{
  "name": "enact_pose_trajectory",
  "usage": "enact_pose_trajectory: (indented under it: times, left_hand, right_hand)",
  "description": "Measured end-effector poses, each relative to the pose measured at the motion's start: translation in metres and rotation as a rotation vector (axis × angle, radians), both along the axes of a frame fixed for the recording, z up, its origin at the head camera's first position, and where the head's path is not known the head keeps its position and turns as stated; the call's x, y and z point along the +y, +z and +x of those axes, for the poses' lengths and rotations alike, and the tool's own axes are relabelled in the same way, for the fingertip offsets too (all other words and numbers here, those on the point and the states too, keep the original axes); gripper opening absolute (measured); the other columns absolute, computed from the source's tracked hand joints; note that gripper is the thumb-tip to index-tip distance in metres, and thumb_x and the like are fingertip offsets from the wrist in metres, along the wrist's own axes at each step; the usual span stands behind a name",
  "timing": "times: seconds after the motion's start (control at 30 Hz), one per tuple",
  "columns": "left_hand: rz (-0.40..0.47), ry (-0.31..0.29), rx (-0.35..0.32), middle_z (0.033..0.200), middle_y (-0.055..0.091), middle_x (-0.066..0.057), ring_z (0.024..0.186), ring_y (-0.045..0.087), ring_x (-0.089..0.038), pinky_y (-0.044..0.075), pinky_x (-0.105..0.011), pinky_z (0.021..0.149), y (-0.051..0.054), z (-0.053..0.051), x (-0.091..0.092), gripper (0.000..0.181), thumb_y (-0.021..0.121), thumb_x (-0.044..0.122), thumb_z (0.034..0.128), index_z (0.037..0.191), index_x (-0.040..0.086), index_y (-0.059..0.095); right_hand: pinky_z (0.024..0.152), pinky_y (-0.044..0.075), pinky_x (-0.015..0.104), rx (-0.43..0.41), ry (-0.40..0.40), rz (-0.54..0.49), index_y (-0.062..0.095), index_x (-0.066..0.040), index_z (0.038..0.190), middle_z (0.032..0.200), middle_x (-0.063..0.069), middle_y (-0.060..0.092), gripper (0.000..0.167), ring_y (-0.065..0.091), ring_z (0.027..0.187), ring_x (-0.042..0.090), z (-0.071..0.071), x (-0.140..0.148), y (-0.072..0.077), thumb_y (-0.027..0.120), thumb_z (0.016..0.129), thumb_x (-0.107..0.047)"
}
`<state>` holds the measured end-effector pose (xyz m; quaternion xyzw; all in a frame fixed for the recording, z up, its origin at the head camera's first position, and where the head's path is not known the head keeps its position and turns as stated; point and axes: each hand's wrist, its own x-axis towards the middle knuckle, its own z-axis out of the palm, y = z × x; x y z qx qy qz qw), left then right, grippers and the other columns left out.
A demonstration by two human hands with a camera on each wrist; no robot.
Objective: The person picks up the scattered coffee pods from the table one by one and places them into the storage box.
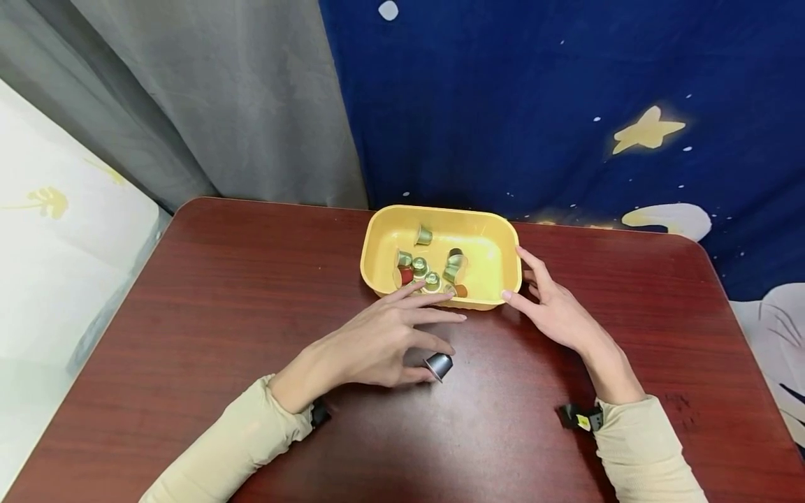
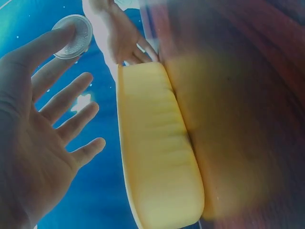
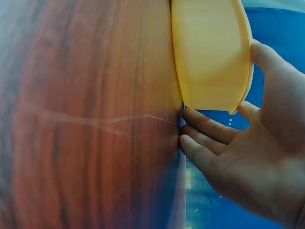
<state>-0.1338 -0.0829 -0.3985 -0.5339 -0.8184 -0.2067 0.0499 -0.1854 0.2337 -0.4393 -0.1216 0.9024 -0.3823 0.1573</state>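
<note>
My left hand [image 1: 377, 342] is over the table in front of a yellow plastic basin [image 1: 497, 299]. Its thumb and index finger pinch a dark grey coffee capsule [image 1: 439, 365], tilted, while the other fingers spread toward the basin's near rim. In the left wrist view the capsule's round silver lid [image 2: 78, 40] faces the camera. Inside the basin lie several coffee capsules [image 1: 419, 265], mostly green, with a red one [image 1: 407, 275] among them. My right hand [image 1: 560, 311] touches the basin's right end, thumb at the near corner, fingers extended along the side.
The basin stands near the back edge of a dark red-brown wooden table [image 1: 264, 279]. Behind it hang a grey curtain [image 1: 264, 105] and a blue curtain [image 1: 503, 105] with stars. A black strap [image 1: 581, 418] is at the right wrist.
</note>
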Motion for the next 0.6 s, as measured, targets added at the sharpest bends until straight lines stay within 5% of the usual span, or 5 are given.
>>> enact_pose_trajectory:
  times: [0.6]
  left_hand:
    - [0.071,0.068,0.042,0.138,0.059,0.001,0.14,0.042,-0.022,0.02,-0.045,0.119,0.003,-0.022,-0.021,0.039,0.08,0.041,0.0827,0.118,0.023,0.075]
  right_hand:
    - [0.111,0.032,0.057,-0.027,0.004,0.005,0.003,-0.039,0.159,0.149,0.023,0.041,0.085,0.04,0.138,0.041,0.0,0.001,0.002,0.059,0.096,-0.053]
